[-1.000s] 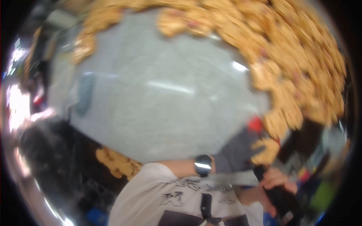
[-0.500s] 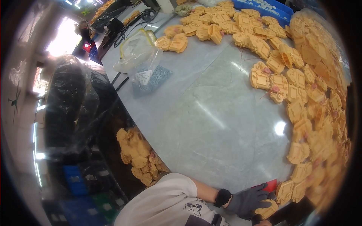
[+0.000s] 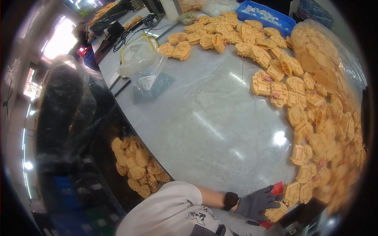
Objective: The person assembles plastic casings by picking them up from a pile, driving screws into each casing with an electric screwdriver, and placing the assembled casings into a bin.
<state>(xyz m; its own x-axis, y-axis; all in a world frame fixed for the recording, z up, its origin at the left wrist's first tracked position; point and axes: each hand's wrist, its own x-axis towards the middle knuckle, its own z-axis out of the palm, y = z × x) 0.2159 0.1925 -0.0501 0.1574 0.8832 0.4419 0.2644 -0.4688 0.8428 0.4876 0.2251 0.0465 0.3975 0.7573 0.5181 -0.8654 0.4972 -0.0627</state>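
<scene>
My left hand [image 3: 255, 205], in a dark grey glove with a black watch at the wrist, is low in the picture, right of the middle. Its fingers are curled about a pale yellow moulded plastic part [image 3: 276, 212]. Bright red patches [image 3: 278, 188] show at the upper fingertips and below the part; I cannot tell whether they belong to the glove or to something else. Just beyond the fingers lie more yellow plastic parts [image 3: 291, 193]. My right hand does not show.
Yellow parts curve along the table's [image 3: 220, 145] right and far sides, some with reddish pieces and wires. A blue tray [image 3: 244, 10] of small white pieces stands at the back. A clear bag of bluish pellets [image 3: 157, 86] lies at the left. Below the left edge is another heap [image 3: 136, 157].
The view has shifted, so table things sit further left. My left hand keeps the yellow part, which has turned a little. The bit of a bare finger at the bottom edge is gone from view.
</scene>
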